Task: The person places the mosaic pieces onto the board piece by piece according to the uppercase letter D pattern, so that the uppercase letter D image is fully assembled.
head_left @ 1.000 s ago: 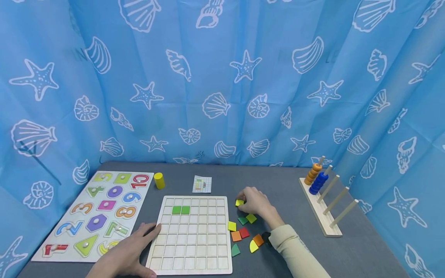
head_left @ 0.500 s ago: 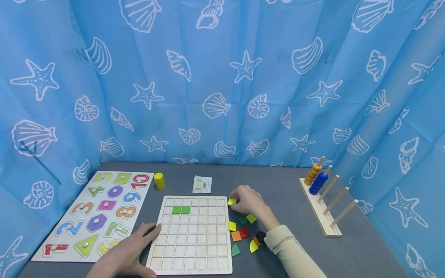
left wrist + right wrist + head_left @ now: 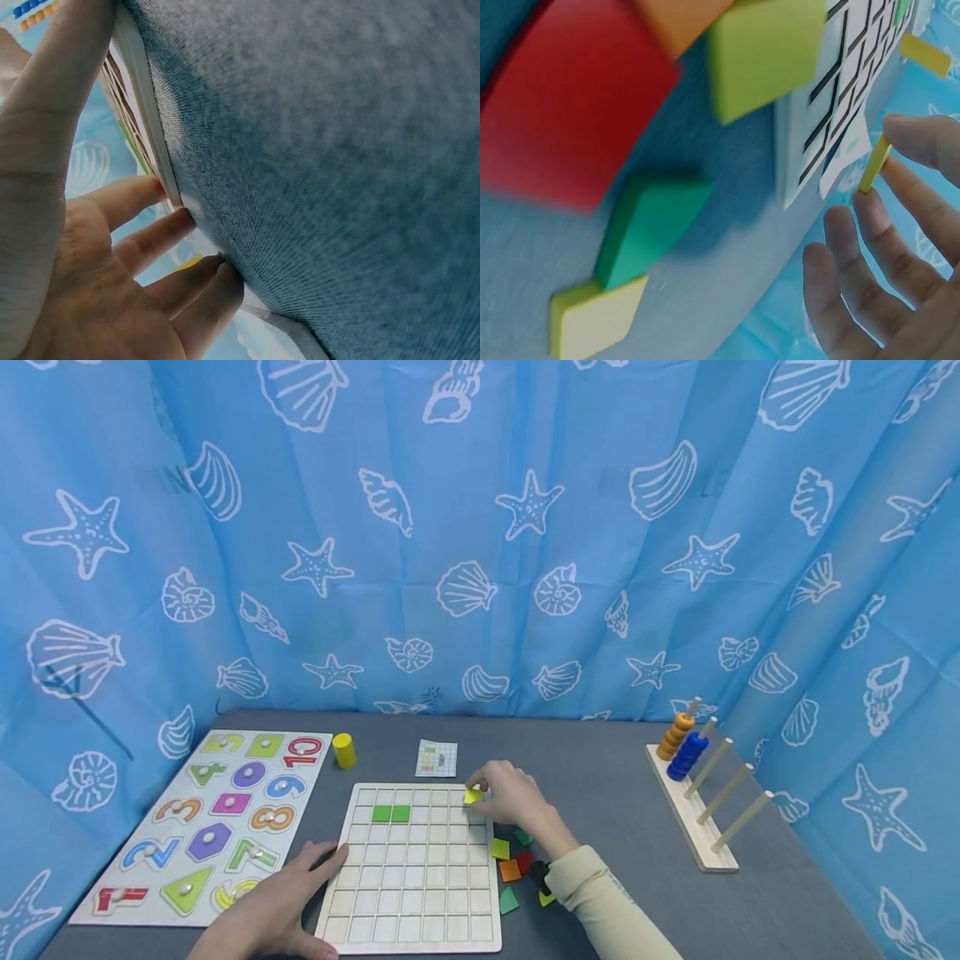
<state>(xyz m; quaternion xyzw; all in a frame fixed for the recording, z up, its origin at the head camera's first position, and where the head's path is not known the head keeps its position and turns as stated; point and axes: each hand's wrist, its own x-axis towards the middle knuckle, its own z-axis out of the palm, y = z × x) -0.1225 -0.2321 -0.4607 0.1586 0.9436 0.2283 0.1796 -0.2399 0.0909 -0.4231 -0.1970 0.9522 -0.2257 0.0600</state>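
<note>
My right hand (image 3: 513, 797) pinches a thin yellow tile (image 3: 473, 796) between thumb and fingertips, over the far right corner of the wooden grid board (image 3: 397, 893). The right wrist view shows this yellow tile (image 3: 874, 163) edge-on. Two green square tiles (image 3: 391, 814) sit side by side in the board's second row from the far edge. At the board's left edge rests my left hand (image 3: 281, 897), thumb and fingers spread along it. In the left wrist view, the fingertips of the left hand (image 3: 112, 277) touch the board's side and the grey cloth.
Right of the board lie loose tiles: yellow (image 3: 501, 849), orange (image 3: 509, 870), red (image 3: 525, 862), green (image 3: 508, 901). A printed grid card (image 3: 437, 759) and a yellow cylinder (image 3: 343, 750) stand beyond the board. A number puzzle (image 3: 202, 827) lies left; a peg rack (image 3: 693, 818) stands right.
My right hand has moved left with the yellow tile, from beside the board to over its far right corner. The left hand has stayed in place.
</note>
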